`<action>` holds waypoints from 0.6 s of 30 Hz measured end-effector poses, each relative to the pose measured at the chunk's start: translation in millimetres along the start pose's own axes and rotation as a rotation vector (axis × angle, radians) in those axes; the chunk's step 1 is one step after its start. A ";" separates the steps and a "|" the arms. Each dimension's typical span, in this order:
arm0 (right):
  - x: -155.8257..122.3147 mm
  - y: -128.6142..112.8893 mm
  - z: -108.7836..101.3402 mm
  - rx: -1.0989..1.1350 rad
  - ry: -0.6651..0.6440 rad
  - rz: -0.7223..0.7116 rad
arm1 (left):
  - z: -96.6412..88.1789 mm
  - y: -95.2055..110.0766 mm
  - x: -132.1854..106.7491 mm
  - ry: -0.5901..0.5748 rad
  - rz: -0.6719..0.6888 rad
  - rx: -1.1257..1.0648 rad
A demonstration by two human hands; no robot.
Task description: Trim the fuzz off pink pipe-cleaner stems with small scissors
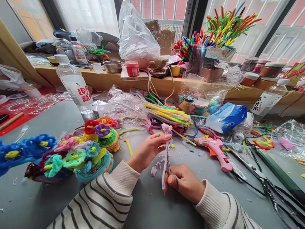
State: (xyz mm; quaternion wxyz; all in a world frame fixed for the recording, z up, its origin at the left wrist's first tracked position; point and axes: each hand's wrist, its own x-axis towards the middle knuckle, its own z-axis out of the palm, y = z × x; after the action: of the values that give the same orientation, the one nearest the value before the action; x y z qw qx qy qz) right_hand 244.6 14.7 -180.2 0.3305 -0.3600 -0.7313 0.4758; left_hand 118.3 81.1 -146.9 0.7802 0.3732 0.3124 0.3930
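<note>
In the middle of the view my left hand (148, 151) pinches a pale pink pipe cleaner flower (166, 128) just below its head. A light pink pipe cleaner stem (164, 178) hangs down from the fingers. My right hand (187, 182) grips small scissors (169, 171) by the handles, blades pointing up alongside the stem. Whether the blades touch the stem, I cannot tell. Small pink fluff clippings (154, 170) lie on the grey table below the left hand. To the left sit colourful pipe cleaner flowers (74, 157), with blue flowers (13, 154) beside them.
A pink glue gun (219, 153) lies right of my hands, near large black-handled scissors (272, 189). Behind are a bundle of yellow pipe cleaners (168, 114), a blue tissue pack (227, 117) and a glass jar (186, 104). Water bottles (76, 82) stand by the wooden ledge (102, 80).
</note>
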 end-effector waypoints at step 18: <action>-0.7 5.6 1.4 -0.010 0.104 0.136 | -5.8 3.3 1.6 0.085 0.091 -0.086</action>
State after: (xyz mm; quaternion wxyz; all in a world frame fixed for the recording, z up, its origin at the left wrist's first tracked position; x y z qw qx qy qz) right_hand 245.0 15.0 -186.0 0.3332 -0.4345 -0.6893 0.4743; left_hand 113.3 85.8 -147.6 0.7628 0.3362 0.3109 0.4565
